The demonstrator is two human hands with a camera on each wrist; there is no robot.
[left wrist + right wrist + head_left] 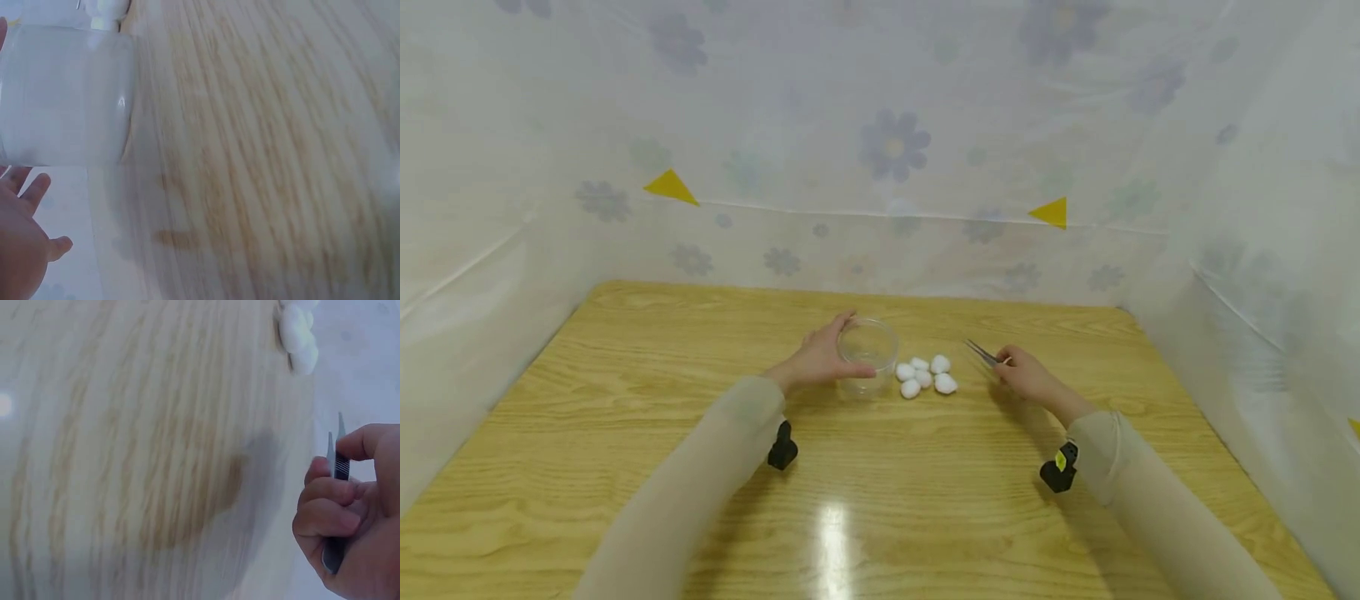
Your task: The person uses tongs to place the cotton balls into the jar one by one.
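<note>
Left hand [817,360] rests on the table [625,433] against the left side of the jar [868,357] — a clear, lidless container standing upright near the table's middle. Fingers curve around the jar's far wall, thumb on the near side; a loose wrap, holding the jar. In the left wrist view the jar [62,97] fills the upper left corner, and the palm and fingertips [25,244] lie just below it, spread a little. That view is blurred, so contact at the fingertips cannot be told from it.

Right hand [1030,377] sits well to the right of the jar, on or just above the table. It pinches metal tweezers [983,353] between thumb and curled fingers, the tips pointing up and left, toward the cotton balls. In the right wrist view the fingers [328,503] are tight around the tweezers [337,459], and the two prongs stand slightly apart with nothing between them.

Cotton balls [925,376] — five white ones, clustered on the table just right of the jar, between it and the tweezers. The nearest ball is just beside the jar wall; touching or not, cannot tell. Tweezer tips are near the cluster but apart from it. The jar looks empty.

Both forearms are in pale sleeves, each with a black wrist camera.
</note>
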